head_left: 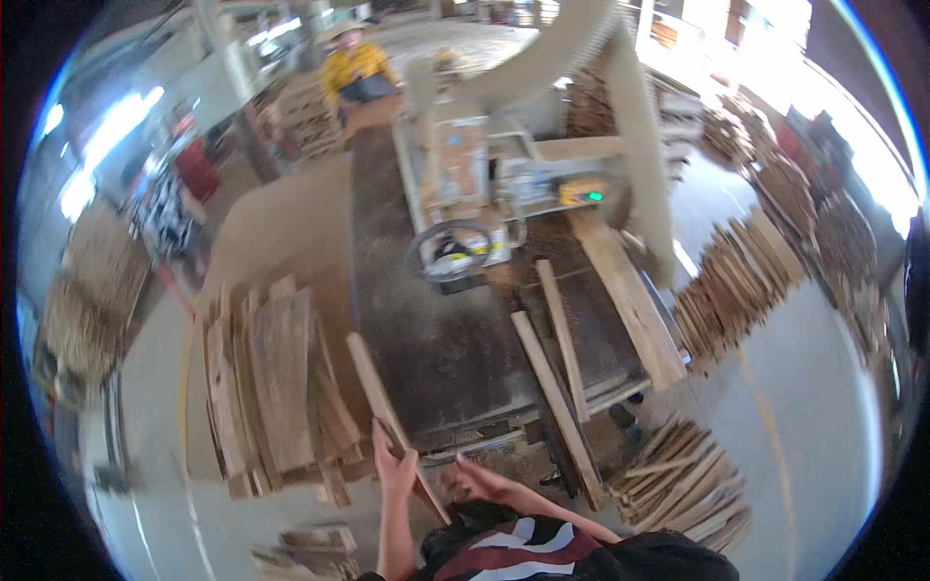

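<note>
A long narrow wooden board [373,382] slants at the near left edge of the machine table. My left hand [395,470] is closed around the lower part of this board. Just right of the board's near end is my right hand [472,476], holding nothing, its thumb and slightly blurred fingers apart. The dark metal machine table [436,358] lies ahead of both hands. On its right side rest a long strip of wood [552,397], reaching past the near edge, and a thinner strip [564,339] beside it.
Loose boards [281,378] are piled on the left. Wood stacks stand at the right [736,290] and lower right [688,484]. A wide plank [630,300] lies along the table's right side. Beyond the handwheel [455,250] rises a thick duct [644,165]. A person in yellow [354,70] is at the far end.
</note>
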The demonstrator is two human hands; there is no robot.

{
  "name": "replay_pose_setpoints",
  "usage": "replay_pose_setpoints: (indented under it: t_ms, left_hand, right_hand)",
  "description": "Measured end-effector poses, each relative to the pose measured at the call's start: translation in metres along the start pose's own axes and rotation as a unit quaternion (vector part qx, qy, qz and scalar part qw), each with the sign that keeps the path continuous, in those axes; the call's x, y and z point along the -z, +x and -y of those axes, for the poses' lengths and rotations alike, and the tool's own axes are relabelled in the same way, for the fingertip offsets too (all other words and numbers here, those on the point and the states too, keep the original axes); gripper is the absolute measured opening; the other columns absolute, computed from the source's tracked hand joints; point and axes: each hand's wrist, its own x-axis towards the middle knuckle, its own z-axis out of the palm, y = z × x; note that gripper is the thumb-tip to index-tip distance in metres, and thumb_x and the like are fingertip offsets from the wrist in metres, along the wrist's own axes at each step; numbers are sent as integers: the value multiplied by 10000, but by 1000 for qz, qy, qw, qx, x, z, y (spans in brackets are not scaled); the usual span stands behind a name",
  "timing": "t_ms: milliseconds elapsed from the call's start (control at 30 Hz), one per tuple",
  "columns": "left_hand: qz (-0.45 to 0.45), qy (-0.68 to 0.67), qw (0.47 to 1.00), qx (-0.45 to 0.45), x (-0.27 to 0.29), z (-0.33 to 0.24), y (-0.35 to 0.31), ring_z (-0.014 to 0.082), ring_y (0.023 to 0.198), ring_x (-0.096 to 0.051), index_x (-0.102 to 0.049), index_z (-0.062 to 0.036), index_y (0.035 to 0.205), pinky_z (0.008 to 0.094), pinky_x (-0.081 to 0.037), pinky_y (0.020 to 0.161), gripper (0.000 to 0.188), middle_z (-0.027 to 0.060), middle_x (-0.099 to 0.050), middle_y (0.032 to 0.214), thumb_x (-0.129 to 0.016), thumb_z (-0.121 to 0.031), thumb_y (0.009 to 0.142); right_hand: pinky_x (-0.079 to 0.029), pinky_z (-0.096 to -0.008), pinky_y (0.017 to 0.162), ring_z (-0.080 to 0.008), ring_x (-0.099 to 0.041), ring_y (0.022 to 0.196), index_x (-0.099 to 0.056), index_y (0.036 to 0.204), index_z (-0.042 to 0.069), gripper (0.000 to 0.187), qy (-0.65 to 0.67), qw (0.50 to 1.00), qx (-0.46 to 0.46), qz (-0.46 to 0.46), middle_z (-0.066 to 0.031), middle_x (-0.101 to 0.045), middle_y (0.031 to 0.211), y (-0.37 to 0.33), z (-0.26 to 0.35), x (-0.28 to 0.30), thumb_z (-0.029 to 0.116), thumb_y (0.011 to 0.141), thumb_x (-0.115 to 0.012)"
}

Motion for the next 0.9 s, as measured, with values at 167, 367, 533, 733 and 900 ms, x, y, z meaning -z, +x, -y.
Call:
replay_pose_setpoints:
  t_ms: [167, 367, 533, 733, 900]
  left_hand:
    - [180, 27, 983, -9, -98, 46, -19, 295, 1283, -551, -413, 59, 1469, 385, -442, 1060, 572, 197, -562, 1388, -586, -53, 935]
    - [133, 296, 940, -103, -213, 75, -25, 380, 1499, -254, -254, 93, 1519, 505, -206, 1208, 596, 267, -327, 1572, -461, -187, 1035]
    - [25, 295, 952, -83, -284, 56, 31, 403, 1513, -198, -204, 125, 1518, 542, -160, 1216, 607, 277, -277, 1590, -419, -183, 1041]
    - [5, 241, 967, -78, -310, 60, 158, 423, 1509, -195, -186, 143, 1508, 516, -177, 1217, 615, 311, -281, 1572, -416, -168, 1030]
    - [-16, 216, 970, -111, -328, 40, 257, 430, 1467, -257, -310, 129, 1466, 482, -245, 1206, 767, 286, -313, 1542, -634, -8, 784]
  right_hand:
    - [-579, -346, 890, -195, -639, 1140, -564, 1330, 29, 546, 85, 991, 51, -89, -87, -675, 1175, -57, -31, -14, 425, 966, -659]
    - [-592, -341, 764, -244, -695, 923, -554, 1112, -49, 371, 306, 896, 222, -233, -154, -675, 1078, -79, -66, 48, 280, 985, -668]
    - [-491, -330, 556, -192, -654, 700, -594, 889, 57, 495, 195, 899, 210, -330, -104, -677, 846, -57, -24, 64, 515, 1039, -481]
    - [-355, -284, 393, -148, -501, 462, -537, 782, 84, 439, 90, 904, 174, -381, -20, -487, 584, -3, 107, 76, 420, 1060, -490]
    - [-300, -271, 370, -111, -426, 427, -498, 753, 114, 434, 68, 863, 207, -456, 7, -452, 560, 59, 193, 62, 410, 1069, -475]
